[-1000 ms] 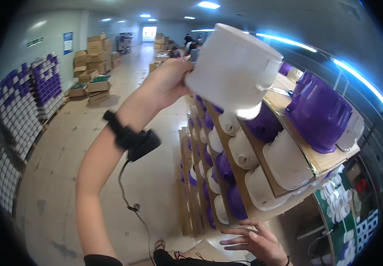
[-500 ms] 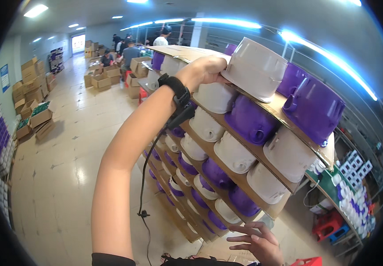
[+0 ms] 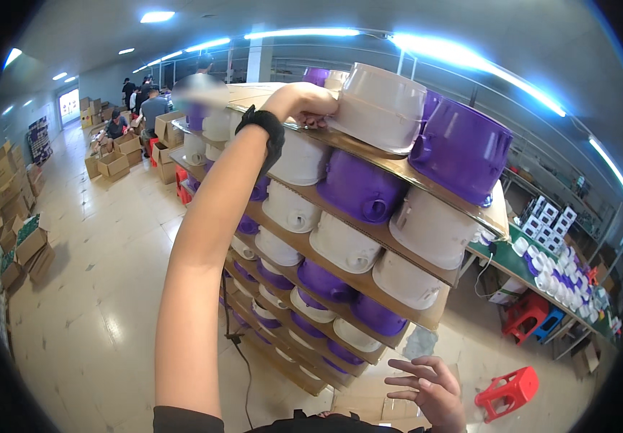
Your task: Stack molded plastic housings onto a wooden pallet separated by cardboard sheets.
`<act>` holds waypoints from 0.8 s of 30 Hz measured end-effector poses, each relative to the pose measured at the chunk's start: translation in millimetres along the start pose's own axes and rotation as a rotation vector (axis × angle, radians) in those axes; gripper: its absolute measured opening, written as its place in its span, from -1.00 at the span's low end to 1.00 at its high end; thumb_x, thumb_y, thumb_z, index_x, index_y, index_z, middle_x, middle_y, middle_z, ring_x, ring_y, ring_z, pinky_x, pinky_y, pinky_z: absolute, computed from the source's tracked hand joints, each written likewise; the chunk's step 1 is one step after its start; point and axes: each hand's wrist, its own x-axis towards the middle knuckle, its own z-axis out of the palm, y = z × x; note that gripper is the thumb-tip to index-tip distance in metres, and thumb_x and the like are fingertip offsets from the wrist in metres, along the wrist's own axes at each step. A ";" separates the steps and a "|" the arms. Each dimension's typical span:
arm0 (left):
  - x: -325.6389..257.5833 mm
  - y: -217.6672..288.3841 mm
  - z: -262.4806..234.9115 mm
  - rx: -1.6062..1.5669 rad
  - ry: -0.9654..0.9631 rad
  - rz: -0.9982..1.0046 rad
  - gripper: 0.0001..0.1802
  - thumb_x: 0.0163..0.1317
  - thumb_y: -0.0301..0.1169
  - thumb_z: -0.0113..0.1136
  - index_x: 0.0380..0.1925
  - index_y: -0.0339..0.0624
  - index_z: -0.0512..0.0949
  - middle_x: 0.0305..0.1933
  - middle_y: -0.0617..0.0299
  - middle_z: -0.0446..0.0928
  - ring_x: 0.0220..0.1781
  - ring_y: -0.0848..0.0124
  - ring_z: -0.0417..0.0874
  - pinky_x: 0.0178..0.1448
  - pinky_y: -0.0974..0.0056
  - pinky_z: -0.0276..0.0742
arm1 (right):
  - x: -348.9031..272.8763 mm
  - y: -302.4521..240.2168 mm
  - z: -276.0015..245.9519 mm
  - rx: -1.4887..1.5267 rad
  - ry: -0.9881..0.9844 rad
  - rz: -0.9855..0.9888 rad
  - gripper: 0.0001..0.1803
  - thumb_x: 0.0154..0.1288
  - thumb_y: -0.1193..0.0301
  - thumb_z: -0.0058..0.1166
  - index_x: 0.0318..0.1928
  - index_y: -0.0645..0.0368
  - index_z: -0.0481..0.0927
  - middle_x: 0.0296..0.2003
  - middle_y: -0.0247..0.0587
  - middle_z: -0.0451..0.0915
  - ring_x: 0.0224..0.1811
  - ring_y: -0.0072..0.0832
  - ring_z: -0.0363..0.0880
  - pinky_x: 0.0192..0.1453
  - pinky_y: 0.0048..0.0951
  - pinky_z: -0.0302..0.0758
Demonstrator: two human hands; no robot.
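Note:
My left arm, with a black wristband [image 3: 274, 137], reaches up to the top of a tall stack of plastic tubs layered with cardboard. My left hand [image 3: 315, 105] is bent with curled fingers against the lower left side of a white plastic tub [image 3: 380, 108], at the edge of the top cardboard sheet [image 3: 376, 156]. What its fingers close on is partly hidden. To the right of that tub stands a purple tub [image 3: 466, 151] on the same sheet. My right hand [image 3: 434, 390] is low in front of the stack, fingers spread, holding nothing.
Lower layers hold more white tubs [image 3: 345, 242] and purple tubs [image 3: 362, 186]. A red stool [image 3: 507, 393] stands at the lower right, near a green table [image 3: 542, 270] loaded with small parts. Open cardboard boxes [image 3: 113, 164] and people are at the far left.
The view has swung right, so the stack appears further left and the whole red stool shows. My left hand stays by the white tub; my right hand stays spread.

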 end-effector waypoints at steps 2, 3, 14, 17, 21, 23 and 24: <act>3.7 -5.1 -3.9 -0.026 -0.027 -0.025 -0.78 0.10 -0.41 -0.28 -0.60 -0.22 0.34 -0.66 0.32 0.37 -0.76 0.59 0.20 -0.64 0.48 0.22 | -4.3 4.7 0.8 0.039 0.031 0.021 -0.58 0.26 0.42 -0.19 0.09 0.32 0.18 0.11 0.20 0.21 0.09 -0.08 0.31 0.09 -0.24 0.34; 7.3 -4.1 -4.6 -0.057 -0.052 -0.040 -0.79 0.09 -0.41 -0.27 -0.61 -0.21 0.33 -0.66 0.32 0.37 -0.77 0.59 0.19 -0.65 0.48 0.21 | -8.0 4.9 3.0 0.042 0.050 0.011 -0.58 0.26 0.42 -0.19 0.09 0.32 0.18 0.11 0.20 0.21 0.09 -0.08 0.31 0.09 -0.24 0.34; 33.1 -11.0 -10.4 -0.047 -0.172 -0.015 -0.82 0.16 -0.38 -0.15 -0.58 -0.17 0.33 -0.68 0.36 0.34 -0.77 0.65 0.18 -0.71 0.56 0.12 | -46.7 -2.8 9.3 -0.073 0.378 -0.167 -0.63 0.11 0.54 -0.14 -0.03 0.33 0.22 0.06 0.34 0.21 -0.02 0.00 0.40 -0.05 -0.10 0.48; 33.3 -8.4 -10.4 0.018 -0.177 -0.020 -0.83 0.16 -0.41 -0.17 -0.55 -0.19 0.35 -0.72 0.41 0.30 -0.79 0.67 0.13 -0.73 0.57 0.07 | -55.2 -5.3 8.4 -0.123 0.436 -0.200 -0.64 0.11 0.53 -0.15 -0.04 0.33 0.23 0.05 0.34 0.22 -0.02 -0.03 0.42 -0.07 -0.11 0.49; 30.3 -4.7 -7.0 0.088 -0.077 -0.034 -0.82 0.14 -0.39 -0.10 -0.59 -0.20 0.38 -0.73 0.43 0.27 -0.78 0.67 0.15 -0.74 0.54 0.05 | -64.8 -0.7 10.5 -0.120 0.516 -0.165 -0.62 0.11 0.50 -0.15 -0.03 0.34 0.22 0.05 0.32 0.23 -0.03 -0.05 0.42 -0.07 -0.14 0.50; 27.1 -6.1 -7.0 0.144 -0.096 -0.024 -0.78 0.12 -0.36 -0.04 -0.66 -0.18 0.37 -0.75 0.43 0.26 -0.78 0.67 0.15 -0.73 0.54 0.04 | -66.7 0.6 12.6 -0.111 0.532 -0.147 -0.61 0.11 0.49 -0.15 -0.03 0.36 0.21 0.05 0.31 0.23 -0.03 -0.06 0.43 -0.07 -0.15 0.50; 25.7 -7.1 -6.8 0.110 -0.084 -0.028 -0.76 0.12 -0.35 -0.04 -0.68 -0.17 0.37 -0.76 0.43 0.25 -0.78 0.67 0.14 -0.73 0.55 0.03 | -67.1 1.3 12.8 -0.107 0.535 -0.134 -0.60 0.11 0.49 -0.14 -0.03 0.37 0.21 0.04 0.30 0.24 -0.03 -0.06 0.43 -0.07 -0.16 0.50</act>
